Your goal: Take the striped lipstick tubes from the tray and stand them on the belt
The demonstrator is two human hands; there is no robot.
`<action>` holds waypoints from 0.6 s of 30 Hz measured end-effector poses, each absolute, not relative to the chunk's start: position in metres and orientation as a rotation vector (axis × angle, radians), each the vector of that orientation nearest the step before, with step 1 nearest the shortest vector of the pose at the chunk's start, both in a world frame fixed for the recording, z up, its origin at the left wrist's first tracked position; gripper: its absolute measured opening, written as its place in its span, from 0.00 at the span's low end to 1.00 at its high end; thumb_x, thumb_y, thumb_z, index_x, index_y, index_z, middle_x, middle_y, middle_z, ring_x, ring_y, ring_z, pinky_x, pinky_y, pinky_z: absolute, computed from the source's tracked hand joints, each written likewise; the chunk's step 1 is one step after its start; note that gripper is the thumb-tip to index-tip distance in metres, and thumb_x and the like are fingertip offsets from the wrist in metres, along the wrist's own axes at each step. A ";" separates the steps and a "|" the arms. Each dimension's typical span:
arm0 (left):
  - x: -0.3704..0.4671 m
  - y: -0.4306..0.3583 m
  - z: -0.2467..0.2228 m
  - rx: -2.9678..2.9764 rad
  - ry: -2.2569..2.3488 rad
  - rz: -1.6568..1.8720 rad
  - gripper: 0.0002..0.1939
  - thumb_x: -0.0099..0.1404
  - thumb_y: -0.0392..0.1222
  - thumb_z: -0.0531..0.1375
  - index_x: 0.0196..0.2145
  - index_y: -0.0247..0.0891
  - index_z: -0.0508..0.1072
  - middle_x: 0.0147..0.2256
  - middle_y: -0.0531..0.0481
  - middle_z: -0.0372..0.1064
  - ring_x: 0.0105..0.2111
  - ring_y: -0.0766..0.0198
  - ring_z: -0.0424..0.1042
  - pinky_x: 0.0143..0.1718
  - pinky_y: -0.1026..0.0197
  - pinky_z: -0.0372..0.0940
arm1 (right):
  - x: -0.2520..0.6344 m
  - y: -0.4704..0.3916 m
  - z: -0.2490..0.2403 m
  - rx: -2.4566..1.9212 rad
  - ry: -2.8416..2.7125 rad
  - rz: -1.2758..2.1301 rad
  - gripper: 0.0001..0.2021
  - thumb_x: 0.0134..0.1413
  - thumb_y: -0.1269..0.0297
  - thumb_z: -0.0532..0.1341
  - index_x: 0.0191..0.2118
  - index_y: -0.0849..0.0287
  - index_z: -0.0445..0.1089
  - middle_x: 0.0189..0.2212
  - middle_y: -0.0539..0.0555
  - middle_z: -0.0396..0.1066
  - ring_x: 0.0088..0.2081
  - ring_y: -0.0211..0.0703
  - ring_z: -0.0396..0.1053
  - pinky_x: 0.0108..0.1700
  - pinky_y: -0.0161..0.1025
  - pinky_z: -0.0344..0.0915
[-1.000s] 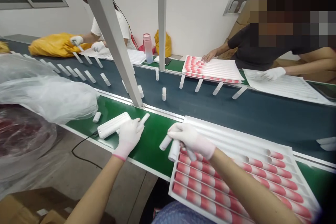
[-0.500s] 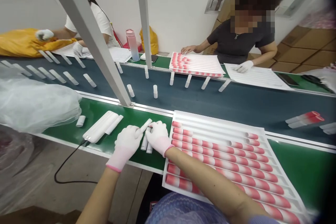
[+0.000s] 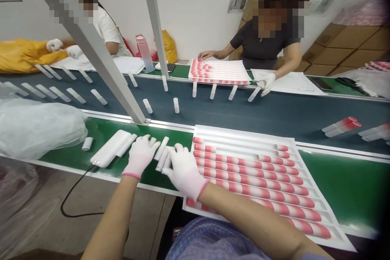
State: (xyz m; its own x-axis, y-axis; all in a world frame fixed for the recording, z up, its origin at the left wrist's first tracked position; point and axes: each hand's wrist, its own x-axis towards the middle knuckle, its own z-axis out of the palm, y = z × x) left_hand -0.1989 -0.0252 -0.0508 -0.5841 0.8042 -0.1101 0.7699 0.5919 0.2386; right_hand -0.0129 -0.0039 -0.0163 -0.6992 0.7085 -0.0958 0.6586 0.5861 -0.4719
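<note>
Three plain white tubes (image 3: 161,148) lie slanted side by side on the green bench, between my gloved hands. My left hand (image 3: 141,153) is just left of them, its fingers apart and nothing in it. My right hand (image 3: 184,166) reaches over the tubes' right side, thumb and fingers spread beside them; its palm hides part of the nearest ones. Under my right forearm stretches a white ridged tray (image 3: 237,136) with rows of red-and-white tubes (image 3: 240,164). A white power bank (image 3: 111,148) with a black cable lies left of my left hand, a white tube against its side.
A dark conveyor belt (image 3: 258,115) runs behind the bench, carrying scattered white tubes and red-tipped ones (image 3: 343,126). A metal post (image 3: 122,85) rises at the belt's near edge. Clear plastic bags (image 3: 39,126) cover the left end. Two co-workers sit opposite with trays.
My left hand has let go of the white tube it held and drawn left; that tube now lies beside the others. My right hand has opened. A co-worker's gloved hand has reached toward the belt.
</note>
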 end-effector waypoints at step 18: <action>-0.154 0.068 -0.036 1.192 2.454 1.051 0.44 0.61 0.48 0.63 0.68 0.33 0.50 0.69 0.34 0.48 0.68 0.45 0.51 0.68 0.48 0.50 | 0.056 0.091 -0.013 -1.074 -2.743 0.550 0.22 0.67 0.72 0.51 0.64 0.57 0.56 0.52 0.63 0.65 0.50 0.51 0.67 0.46 0.45 0.67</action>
State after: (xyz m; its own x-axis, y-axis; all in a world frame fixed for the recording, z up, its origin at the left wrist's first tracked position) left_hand -0.1543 0.0685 -0.0362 -0.6480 0.7540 0.1078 0.5984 0.4164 0.6845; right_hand 0.0560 0.0908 -0.0125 -0.7338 0.6794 0.0018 0.6263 0.6774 -0.3859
